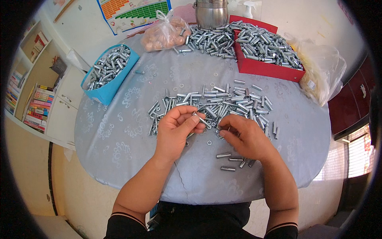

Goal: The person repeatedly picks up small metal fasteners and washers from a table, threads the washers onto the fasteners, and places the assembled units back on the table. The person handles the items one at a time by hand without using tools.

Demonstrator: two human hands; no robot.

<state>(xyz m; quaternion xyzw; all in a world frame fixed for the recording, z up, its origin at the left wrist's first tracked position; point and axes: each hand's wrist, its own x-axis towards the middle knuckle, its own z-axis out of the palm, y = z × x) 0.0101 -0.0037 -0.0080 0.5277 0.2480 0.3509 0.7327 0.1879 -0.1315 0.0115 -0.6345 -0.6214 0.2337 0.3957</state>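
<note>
My left hand (175,129) pinches a slim silvery bolt (204,122) between thumb and fingers, its free end slanting down toward the right. Close by on the right, my right hand (248,137) has its thumb and fingers curled together at the pile's near edge; whatever lies between the fingertips is too small to make out. Beyond both hands spreads a loose pile of shiny metal sleeves (217,95) and bolts. Small nuts and washers are scattered among them, with one washer (209,142) on the cloth between my hands. Several sleeves (228,168) lie apart, nearer me beside my right wrist.
A blue box (104,95) of bolts stands at the left, a red box (270,71) heaped with metal parts at the far right. Behind are another bolt heap (211,42), a tied plastic bag (161,38), a steel pot (211,14) and a clear bag (322,75). Grey patterned cloth (115,131) covers the table.
</note>
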